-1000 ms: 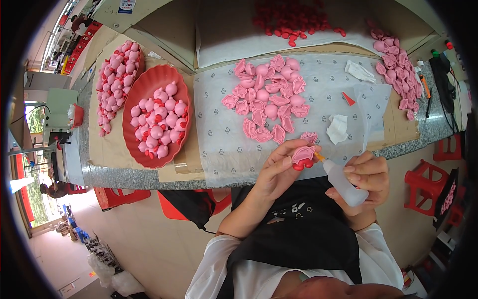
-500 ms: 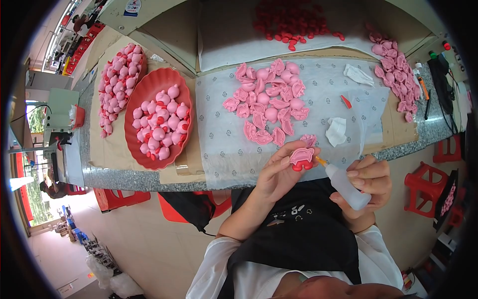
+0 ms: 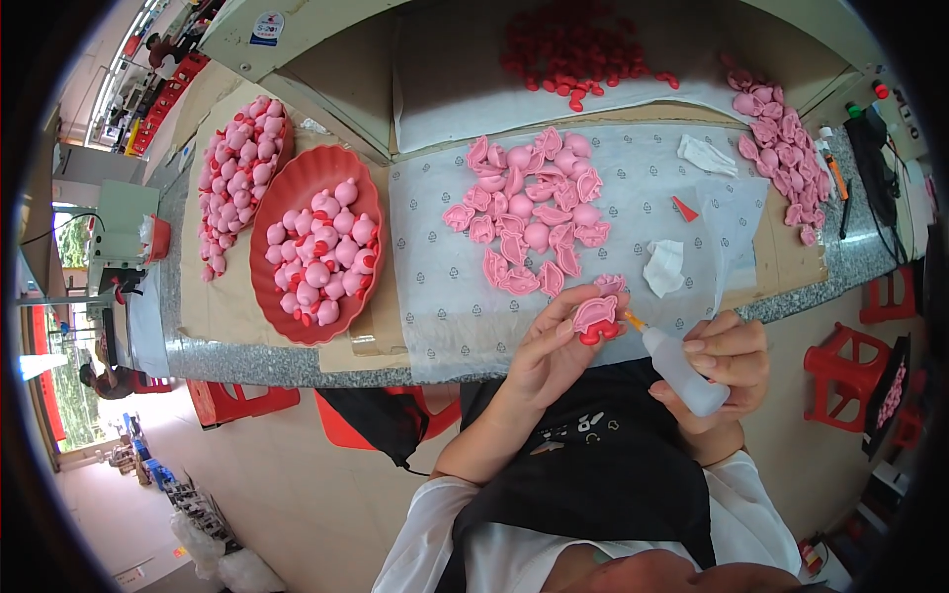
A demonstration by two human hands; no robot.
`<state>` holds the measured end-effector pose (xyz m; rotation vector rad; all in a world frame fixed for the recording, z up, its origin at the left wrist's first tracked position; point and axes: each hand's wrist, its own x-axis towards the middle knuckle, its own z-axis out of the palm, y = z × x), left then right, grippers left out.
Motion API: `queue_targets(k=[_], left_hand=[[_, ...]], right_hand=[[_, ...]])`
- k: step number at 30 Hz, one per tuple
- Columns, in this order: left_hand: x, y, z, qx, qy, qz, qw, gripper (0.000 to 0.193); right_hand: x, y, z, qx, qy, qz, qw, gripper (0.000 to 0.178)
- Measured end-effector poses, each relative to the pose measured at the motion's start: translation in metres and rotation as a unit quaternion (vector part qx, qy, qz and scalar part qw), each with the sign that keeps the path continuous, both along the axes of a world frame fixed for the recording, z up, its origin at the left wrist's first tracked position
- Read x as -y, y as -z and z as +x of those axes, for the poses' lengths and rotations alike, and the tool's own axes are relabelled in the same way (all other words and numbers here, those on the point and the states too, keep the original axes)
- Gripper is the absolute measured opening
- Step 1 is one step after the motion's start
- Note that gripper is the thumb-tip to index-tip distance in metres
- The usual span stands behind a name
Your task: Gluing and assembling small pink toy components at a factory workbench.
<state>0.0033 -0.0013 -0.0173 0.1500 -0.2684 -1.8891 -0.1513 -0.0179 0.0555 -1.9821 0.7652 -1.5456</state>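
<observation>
In my left hand (image 3: 549, 348), a small pink moulded piece with a red part at its lower end (image 3: 596, 321) is pinched between the fingers. My right hand (image 3: 725, 368) is wrapped round a translucent white squeeze bottle (image 3: 689, 376). The bottle's thin orange nozzle (image 3: 635, 321) points at the piece, right beside its edge; whether they touch I cannot tell. Just beyond my left fingertips lies another pink piece (image 3: 610, 284). Farther back, a cluster of hollow pink pieces and round pink balls (image 3: 534, 212) is spread on the white printed sheet (image 3: 430, 247).
To the left, a red scalloped bowl (image 3: 259, 282) holds pink and red figures, with a heap of similar ones (image 3: 237, 163) beside it. Red pieces (image 3: 563, 49) lie under the shelf. At right are a pink pile (image 3: 791, 158), white scraps (image 3: 664, 267) and pens (image 3: 838, 173).
The view has shifted slightly. Both hands keep their grips, and the nozzle stays beside the pink piece.
</observation>
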Motion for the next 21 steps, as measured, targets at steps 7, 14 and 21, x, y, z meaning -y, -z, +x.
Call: queue_targets(k=[7, 14, 21], left_hand=[[-0.001, 0.001, 0.001, 0.004, 0.0, -0.02, 1.0, 0.038], [-0.003, 0.0, 0.001, 0.036, -0.028, -0.023, 0.999, 0.038], [-0.001, 0.0, 0.003, 0.017, -0.029, -0.018, 0.999, 0.038]], right_hand=[[-0.001, 0.002, 0.004, -0.016, 0.008, 0.004, 1.0, 0.042], [0.001, 0.001, 0.009, -0.009, 0.002, -0.02, 1.0, 0.044], [0.002, 0.004, 0.012, 0.016, -0.006, -0.032, 0.999, 0.045]])
